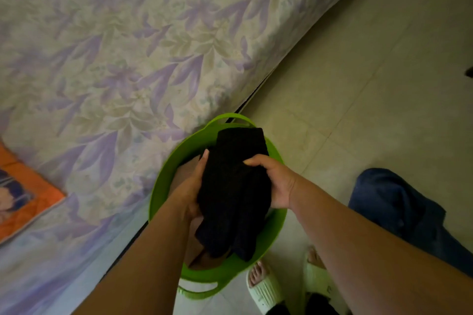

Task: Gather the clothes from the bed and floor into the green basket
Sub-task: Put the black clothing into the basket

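- Step in hand: one black garment (234,194) held over the green basket (163,186), lower centre of frame; likely being lowered in.
- Left hand (190,186): fingers laid along the garment's left side, thumb hidden; grips or supports it, cannot tell which.
- Right hand (275,181): fingers curled over the garment's right edge, gripping it.
- Basket stands on the floor (358,84), just beside the bed (128,46) edge. A brownish item shows inside beneath the black one; too dark to identify.
- Next move, judged: release the garment into the basket, then reach to the blue garment (399,210) on the floor at right of frame.
- Count: baskets 1; black garments 1; blue garments on floor 1; orange printed item (25,192) on bed, left edge, 1, nature unclear; slippers (266,289) 2.
- No other clothes visible on the bed.
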Motion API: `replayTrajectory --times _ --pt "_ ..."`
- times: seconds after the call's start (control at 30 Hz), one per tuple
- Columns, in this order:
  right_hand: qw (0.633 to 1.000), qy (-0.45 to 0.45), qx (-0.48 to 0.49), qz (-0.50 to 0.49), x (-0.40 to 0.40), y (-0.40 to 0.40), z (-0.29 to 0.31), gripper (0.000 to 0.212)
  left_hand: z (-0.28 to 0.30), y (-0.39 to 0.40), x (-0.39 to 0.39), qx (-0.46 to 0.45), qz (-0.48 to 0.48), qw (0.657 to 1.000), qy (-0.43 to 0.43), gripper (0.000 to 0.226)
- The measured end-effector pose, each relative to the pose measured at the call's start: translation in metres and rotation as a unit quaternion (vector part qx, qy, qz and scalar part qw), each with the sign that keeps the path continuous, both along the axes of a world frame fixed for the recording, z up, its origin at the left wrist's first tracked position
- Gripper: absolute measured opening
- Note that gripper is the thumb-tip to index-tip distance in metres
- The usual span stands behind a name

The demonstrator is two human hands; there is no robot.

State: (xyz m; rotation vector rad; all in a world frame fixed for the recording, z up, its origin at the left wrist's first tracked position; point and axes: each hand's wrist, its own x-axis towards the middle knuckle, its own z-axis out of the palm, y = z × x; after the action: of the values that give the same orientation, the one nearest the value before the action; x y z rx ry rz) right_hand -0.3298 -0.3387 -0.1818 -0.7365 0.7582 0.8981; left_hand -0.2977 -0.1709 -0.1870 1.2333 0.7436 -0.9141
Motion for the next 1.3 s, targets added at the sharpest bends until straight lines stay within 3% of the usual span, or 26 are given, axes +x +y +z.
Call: replayTrajectory --times 0.13,0.23,0.33,0.47,0.6,0.67,0.73,0.8,0.93,1.07,1.3 --pt "0.997 0.04 -0.04 0.061 -0.014 0.025 -0.028 0.046 -0.023 0.029 -0.026 0.097 -0.021 0.995 -0.013 0.05" --pt "0.986 0.048 -0.138 0.076 -0.02 0.031 -0.054 0.066 -0.078 0.057 -0.046 0.143 -0.016 0.988 0.057 0.079" --pt "0.966 0.022 -0.25 0.063 -0.024 0.029 -0.074 0.07 -0.112 0.053 -0.052 0.271 -0.101 0.957 0.011 0.096" --pt "0.916 -0.041 -0.393 0.065 -0.027 0.026 -0.09 0.072 -0.078 0.013 -0.052 0.334 -0.167 0.924 -0.084 0.061" --pt "0.83 -0.077 -0.512 0.206 -0.034 0.029 -0.098 0.085 -0.084 -0.004 -0.065 0.481 -0.251 0.822 -0.174 0.068" --pt "0.772 -0.134 -0.561 0.267 -0.038 0.032 -0.099 0.086 -0.093 -0.006 -0.07 0.476 -0.369 0.753 -0.265 0.068" --pt "0.733 -0.178 -0.574 0.32 -0.039 0.034 -0.104 0.081 -0.105 -0.003 -0.072 0.427 -0.5 0.686 -0.311 0.069" --pt "0.714 -0.193 -0.568 0.361 -0.038 0.032 -0.11 0.079 -0.12 -0.001 -0.07 0.404 -0.575 0.649 -0.292 0.077" --pt "0.67 -0.214 -0.547 0.453 -0.032 0.026 -0.125 0.084 -0.148 -0.009 -0.058 0.413 -0.619 0.628 -0.228 0.098" --pt "0.628 -0.178 -0.52 0.552 -0.025 0.026 -0.148 0.095 -0.179 -0.025 -0.051 0.434 -0.663 0.583 -0.179 0.124" --pt "0.608 -0.154 -0.481 0.613 -0.027 0.031 -0.223 0.103 -0.245 -0.043 -0.054 0.458 -0.692 0.54 -0.139 0.136"
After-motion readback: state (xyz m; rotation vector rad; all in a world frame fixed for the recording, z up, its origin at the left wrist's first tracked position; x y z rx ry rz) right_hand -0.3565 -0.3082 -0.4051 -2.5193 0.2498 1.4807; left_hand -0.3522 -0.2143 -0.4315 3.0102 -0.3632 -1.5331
